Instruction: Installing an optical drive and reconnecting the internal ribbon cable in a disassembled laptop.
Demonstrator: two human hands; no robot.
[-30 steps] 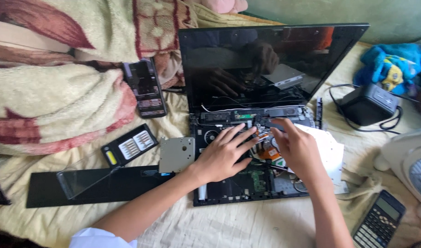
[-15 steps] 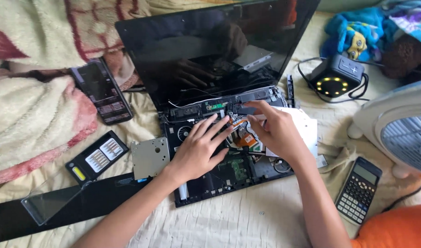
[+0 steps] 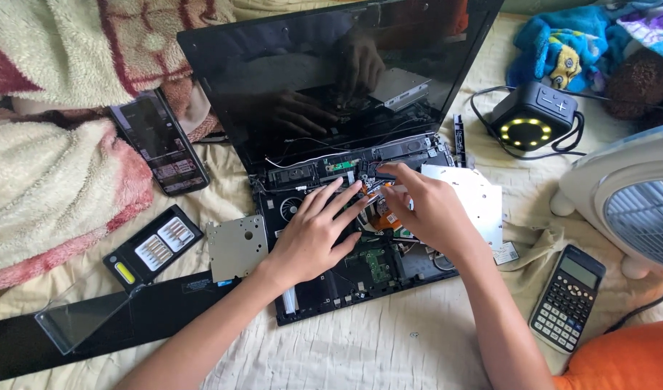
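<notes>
Worked on a bed (image 3: 389, 354) spread with a cream quilted sheet, a fluffy red-and-cream blanket (image 3: 49, 180) heaped far out beyond the left hand. Lay flat, the left hand (image 3: 313, 235), fingers spread and apart, pressing on the bared insides of an opened laptop (image 3: 346, 274), gripping nothing. Reached in just beside it, the right hand (image 3: 425, 209), fingertips (image 3: 389, 172) drawn together near the hinge over an orange ribbon cable (image 3: 382, 213); could not tell whether anything was pinched. Stood upright beyond both hands, the dark laptop screen (image 3: 331, 79). Just outside the left hand, a grey metal bracket (image 3: 237, 247); farther that way, a screwdriver bit case (image 3: 153, 247), a phone (image 3: 158, 148) and a long black panel (image 3: 129, 318). Beyond the right wrist, a calculator (image 3: 567, 296); farther off, a white fan (image 3: 627, 202) and a black speaker (image 3: 534, 115).
</notes>
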